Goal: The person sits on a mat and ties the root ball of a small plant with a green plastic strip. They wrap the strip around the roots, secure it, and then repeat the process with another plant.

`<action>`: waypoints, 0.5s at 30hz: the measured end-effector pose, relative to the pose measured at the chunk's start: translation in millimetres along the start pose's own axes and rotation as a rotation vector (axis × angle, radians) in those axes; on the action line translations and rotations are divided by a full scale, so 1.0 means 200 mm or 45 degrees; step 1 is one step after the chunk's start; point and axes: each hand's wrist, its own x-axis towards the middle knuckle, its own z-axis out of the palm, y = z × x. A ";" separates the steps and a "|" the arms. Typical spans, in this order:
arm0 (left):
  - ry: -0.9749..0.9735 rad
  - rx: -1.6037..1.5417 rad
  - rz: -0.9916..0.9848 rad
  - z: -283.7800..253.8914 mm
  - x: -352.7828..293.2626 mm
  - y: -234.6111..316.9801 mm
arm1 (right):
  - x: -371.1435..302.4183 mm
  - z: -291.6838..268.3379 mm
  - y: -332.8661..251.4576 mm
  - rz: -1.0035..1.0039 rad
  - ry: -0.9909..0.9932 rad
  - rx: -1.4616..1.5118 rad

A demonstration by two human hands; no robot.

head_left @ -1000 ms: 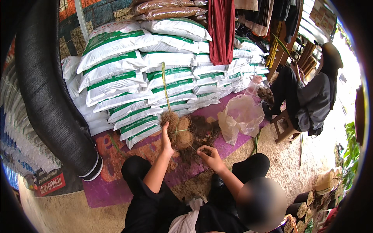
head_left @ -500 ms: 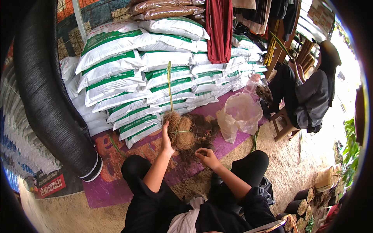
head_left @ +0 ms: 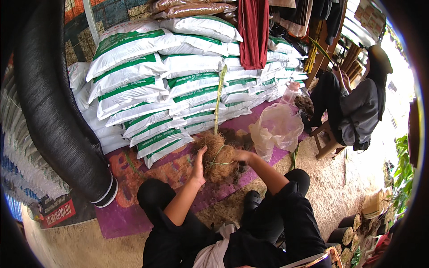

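Left hand [head_left: 198,168] touches fibre ball [head_left: 219,160] near plastic bag [head_left: 275,127], contents unclear.

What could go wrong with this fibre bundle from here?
1. Slipping tie: the thin green string circles loose, shaggy fibre, so it might slide or cut in unevenly.
2. Bent leaf: the long, narrow leaf stands well above the fibre bundle and could bend if knocked.
3. Uneven hold: the left hand lies open against one side, so the bundle might roll.

The left head-worn fisheye looks down and ahead — very wide.
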 end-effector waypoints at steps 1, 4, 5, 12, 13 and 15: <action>0.058 0.011 0.003 0.01 -0.01 -0.01 | 0.02 -0.05 -0.05 0.089 -0.082 -0.009; 0.106 0.136 0.026 -0.04 0.01 -0.06 | 0.13 -0.14 -0.10 0.174 -0.102 -0.242; 0.069 0.169 0.013 0.01 0.01 -0.07 | 0.17 -0.22 -0.07 0.221 -0.022 -0.338; 0.019 0.342 -0.308 0.10 -0.14 0.05 | 0.20 -0.16 -0.39 0.179 -0.179 0.270; 0.033 0.416 -0.254 0.08 -0.12 0.04 | 0.20 -0.15 -0.41 0.075 -0.215 0.304; 0.064 0.552 -0.144 -0.05 -0.04 -0.06 | 0.22 -0.14 -0.44 -0.063 -0.238 0.362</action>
